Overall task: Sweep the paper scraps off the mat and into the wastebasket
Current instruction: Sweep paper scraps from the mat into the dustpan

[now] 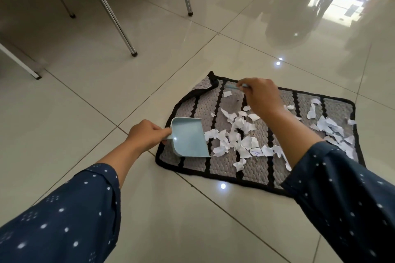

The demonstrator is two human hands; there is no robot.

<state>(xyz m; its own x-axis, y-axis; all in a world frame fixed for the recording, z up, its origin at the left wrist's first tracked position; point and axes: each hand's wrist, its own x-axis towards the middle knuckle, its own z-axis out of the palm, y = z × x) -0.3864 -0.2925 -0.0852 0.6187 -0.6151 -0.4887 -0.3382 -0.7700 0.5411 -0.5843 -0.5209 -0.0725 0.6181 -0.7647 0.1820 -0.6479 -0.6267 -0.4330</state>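
Careful: my left hand point(147, 134) grips the dustpan point(189, 137), right hand point(259, 97) pinches a brush point(234, 87); hard strokes could scatter scraps point(239, 134) past the mat's point(224, 168) six-o'clock edge.

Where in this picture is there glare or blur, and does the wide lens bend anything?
Head view: the glossy floor tiles reflect bright window glare at upper right and small lamp spots, one also on the light blue dustpan. The right hand and the thin tool it holds look slightly motion-blurred. Tile seams and chair legs splay outward toward the edges. The paper scraps on the mat stay sharp.
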